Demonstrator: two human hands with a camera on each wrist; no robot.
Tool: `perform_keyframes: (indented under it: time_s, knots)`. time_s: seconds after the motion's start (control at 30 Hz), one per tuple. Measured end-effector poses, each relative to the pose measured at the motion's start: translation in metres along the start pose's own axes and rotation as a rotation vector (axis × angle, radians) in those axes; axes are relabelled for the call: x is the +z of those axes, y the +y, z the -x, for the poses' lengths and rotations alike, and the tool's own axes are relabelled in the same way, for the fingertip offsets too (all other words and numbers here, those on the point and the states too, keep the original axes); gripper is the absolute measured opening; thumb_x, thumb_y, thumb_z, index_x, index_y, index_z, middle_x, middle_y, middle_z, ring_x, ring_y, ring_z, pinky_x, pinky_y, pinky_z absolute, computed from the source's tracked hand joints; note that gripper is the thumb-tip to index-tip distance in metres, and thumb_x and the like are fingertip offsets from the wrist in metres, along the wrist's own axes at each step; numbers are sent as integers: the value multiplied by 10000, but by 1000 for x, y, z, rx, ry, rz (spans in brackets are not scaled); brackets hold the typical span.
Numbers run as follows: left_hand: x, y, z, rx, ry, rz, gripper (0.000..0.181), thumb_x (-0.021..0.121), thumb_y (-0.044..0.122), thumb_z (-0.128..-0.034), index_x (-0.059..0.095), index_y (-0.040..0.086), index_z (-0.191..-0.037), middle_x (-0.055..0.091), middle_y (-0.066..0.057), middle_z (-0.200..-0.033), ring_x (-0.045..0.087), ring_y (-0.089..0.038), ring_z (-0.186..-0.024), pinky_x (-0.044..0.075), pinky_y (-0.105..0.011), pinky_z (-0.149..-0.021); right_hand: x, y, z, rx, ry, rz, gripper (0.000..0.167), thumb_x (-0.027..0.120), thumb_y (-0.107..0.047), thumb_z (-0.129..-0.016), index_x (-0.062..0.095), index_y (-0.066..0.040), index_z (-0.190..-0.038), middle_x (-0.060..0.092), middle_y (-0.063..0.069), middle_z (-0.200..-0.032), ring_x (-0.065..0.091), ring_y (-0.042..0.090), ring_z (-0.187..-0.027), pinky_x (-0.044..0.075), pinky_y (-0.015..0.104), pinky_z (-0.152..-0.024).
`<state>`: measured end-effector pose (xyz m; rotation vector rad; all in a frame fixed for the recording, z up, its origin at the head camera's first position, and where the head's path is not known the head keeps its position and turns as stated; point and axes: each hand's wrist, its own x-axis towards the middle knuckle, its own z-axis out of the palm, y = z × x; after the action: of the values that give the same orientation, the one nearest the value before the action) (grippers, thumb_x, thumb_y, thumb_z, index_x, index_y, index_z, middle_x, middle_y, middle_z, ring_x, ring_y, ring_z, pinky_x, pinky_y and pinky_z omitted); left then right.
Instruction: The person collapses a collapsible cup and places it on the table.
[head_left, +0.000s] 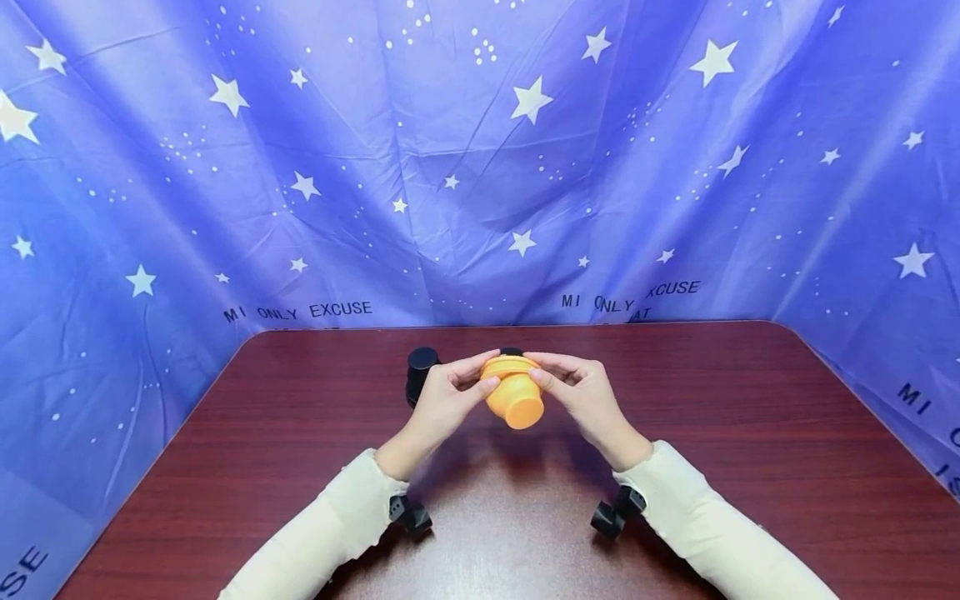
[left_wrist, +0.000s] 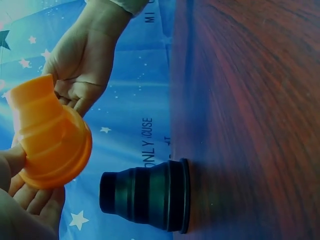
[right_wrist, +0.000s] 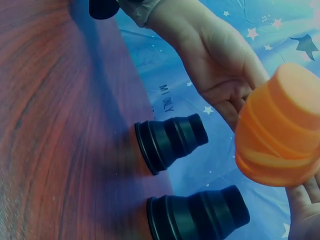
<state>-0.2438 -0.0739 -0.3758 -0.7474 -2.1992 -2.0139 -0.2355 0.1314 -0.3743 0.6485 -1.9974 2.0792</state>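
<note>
Near the red-brown wooden table's far edge stand two stepped black cups; above, left hand and right hand grasp a tapered orange rubbery cup, seemingly extended, not yet set down.

Orange stepped cup, tilted, held above the table

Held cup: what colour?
The cup is orange; it shows best in the right wrist view.
</note>
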Motion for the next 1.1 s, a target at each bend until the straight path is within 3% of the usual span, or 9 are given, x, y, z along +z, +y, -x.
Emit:
perform_keyframes:
  time_s: [0.2, 0.47, 0.6, 0.8, 1.1]
  knots:
    - [1, 3, -1, 7, 15, -88, 369, 658, 100, -884, 607, -4, -1235, 669, -169, -1100, 653, -152, -934, 531, -222, -766, -1, 1, -1, 24, -21, -17, 326, 665, -9, -852, 602, 142, -1133, 715, -56, -925, 655, 69, -846, 543, 231, -732]
    - [1, 3, -2, 37, -29, -157, 372, 675, 72, -863, 615, -20, -1219, 670, -163, -1106, 661, -176, -919, 534, -227, -754, 0, -1, -1, 51, -62, 165, 311, 694, -97, -853, 659, 30, -1135, 695, 159, -1033, 668, 85, -844, 543, 237, -727]
    - [4, 1, -3, 39, -63, -194, 373, 686, 103, -861, 624, -11, -1211, 665, -139, -1129, 661, -165, -921, 537, -230, -751, 0, 0, 0, 76, -84, 208, 307, 713, -131, -843, 680, -17, -1126, 694, 141, -1051, 668, 95, -856, 538, 234, -732]
    - [7, 3, -1, 51, -74, -230, 388, 707, 106, -844, 627, -8, -1206, 665, -134, -1128, 661, -166, -901, 535, -218, -732, 2, 0, 0, 41, -125, 223, 295, 730, -165, -830, 702, -63, -1105, 714, 90, -991, 664, 128, -793, 536, 242, -676]
    - [8, 5, 1, 57, -93, -193, 414, 686, 48, -847, 584, -58, -1235, 626, -182, -1185, 640, -270, -1003, 537, -298, -804, 2, 0, 2, 54, -107, 264, 276, 723, -132, -832, 708, -79, -1102, 720, 78, -974, 668, 106, -786, 532, 234, -674]
